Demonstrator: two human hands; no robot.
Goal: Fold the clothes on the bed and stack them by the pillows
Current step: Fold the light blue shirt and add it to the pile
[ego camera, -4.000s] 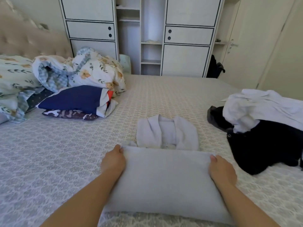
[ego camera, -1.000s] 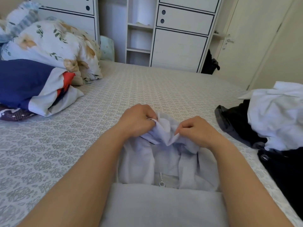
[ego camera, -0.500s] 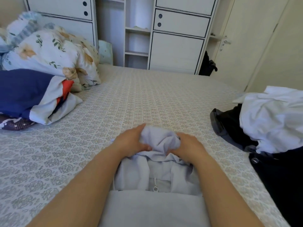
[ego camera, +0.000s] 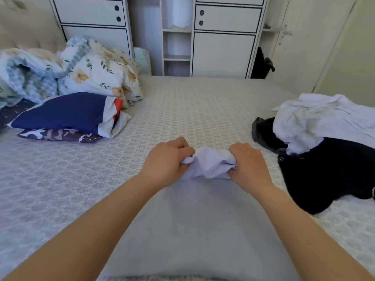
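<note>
The left hand [ego camera: 169, 159] and the right hand [ego camera: 248, 164] each gripped one side of a bunched wad at the far end of the pale lilac-grey cotton garment [ego camera: 194, 224], fingers curled tight into the cloth. The rest of that garment lay flat between the forearms, running back to the near edge of the patterned grey bed [ego camera: 198, 110].

At the bed's left edge, against the floral pillows and crumpled bedding [ego camera: 95, 72], sat a small stack: a folded navy garment with white and red trim [ego camera: 67, 113] on top of a folded purple camouflage piece [ego camera: 58, 135]. So two pieces looked done, and the lilac one seemed partway folded.

Over at the right edge lay an unfolded heap, a rumpled white shirt [ego camera: 324, 120] draped over black clothing [ego camera: 328, 171]. By my reckoning at least those two remained, so the job was about half finished.
</note>
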